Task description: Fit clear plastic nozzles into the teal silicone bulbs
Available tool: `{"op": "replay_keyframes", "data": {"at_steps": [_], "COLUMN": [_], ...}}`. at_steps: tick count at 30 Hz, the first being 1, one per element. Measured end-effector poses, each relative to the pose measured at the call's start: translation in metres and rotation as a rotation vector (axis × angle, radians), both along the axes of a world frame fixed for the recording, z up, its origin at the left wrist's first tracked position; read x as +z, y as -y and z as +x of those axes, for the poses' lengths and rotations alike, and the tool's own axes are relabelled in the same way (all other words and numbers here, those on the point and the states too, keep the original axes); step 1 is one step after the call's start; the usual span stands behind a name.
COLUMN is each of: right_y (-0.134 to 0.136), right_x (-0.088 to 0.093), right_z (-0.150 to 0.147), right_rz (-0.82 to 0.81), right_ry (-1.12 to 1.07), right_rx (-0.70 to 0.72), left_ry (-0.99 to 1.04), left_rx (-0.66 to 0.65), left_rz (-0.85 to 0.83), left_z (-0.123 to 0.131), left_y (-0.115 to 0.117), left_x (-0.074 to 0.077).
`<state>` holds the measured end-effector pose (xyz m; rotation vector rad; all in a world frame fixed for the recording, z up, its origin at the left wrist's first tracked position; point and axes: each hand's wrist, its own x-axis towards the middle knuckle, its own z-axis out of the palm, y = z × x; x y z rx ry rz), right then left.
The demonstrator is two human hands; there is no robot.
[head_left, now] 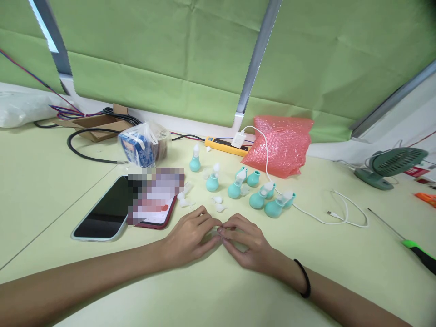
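Note:
Over the table, my left hand (190, 236) and my right hand (248, 240) meet at the fingertips, both pinched closed. A small pale bit shows between the fingers, but mostly they hide it and I cannot tell its kind. Just beyond my hands lie small white translucent soft tips (220, 207). Behind them stand several turquoise squeeze bulbs, some with a clear nozzle on top, such as a bulb on the left (195, 164), a middle bulb (212, 183) and a front right bulb (273, 208). An open-necked bulb (253, 179) has no nozzle.
Two phones lie on the left, a dark-screened phone (102, 213) and a red-cased phone (166, 218). Farther back are a plastic-bagged packet (139, 147), a yellow power strip (218, 145) and pink bubble wrap (279, 145). A white cable (313, 218), screwdriver (410, 244) and green fan (391, 163) occupy the right.

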<state>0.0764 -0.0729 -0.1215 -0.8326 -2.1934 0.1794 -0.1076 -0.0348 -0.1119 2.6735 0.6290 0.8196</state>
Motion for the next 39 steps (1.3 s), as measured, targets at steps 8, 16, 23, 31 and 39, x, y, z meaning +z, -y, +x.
{"op": "replay_keyframes", "data": {"at_steps": [8,16,23,31,39], "right_y": [0.0005,-0.0003,0.0004,0.0005,-0.0002], "right_x": [-0.0009,-0.0013,-0.001,0.0013,-0.0006], "right_z": [-0.0005,-0.0003,-0.0001,-0.0015,-0.0006], "right_rz": [0.003,0.047,0.041,0.029,0.017], "right_ry": [0.026,0.017,-0.017,-0.02,-0.029], "right_rx": [-0.018,-0.027,-0.022,-0.013,0.001], "left_ry": [0.071,0.081,0.12,0.115,0.102], "left_rx": [-0.01,0.03,-0.01,-0.03,-0.037], "left_rz": [0.051,0.065,0.064,0.057,0.061], "left_z": [-0.0004,-0.0005,-0.0003,0.0003,0.0], "left_y": [0.0,0.0,0.001,0.0007,0.0], "left_x": [-0.0018,-0.0034,-0.0019,-0.0001,-0.0027]}}
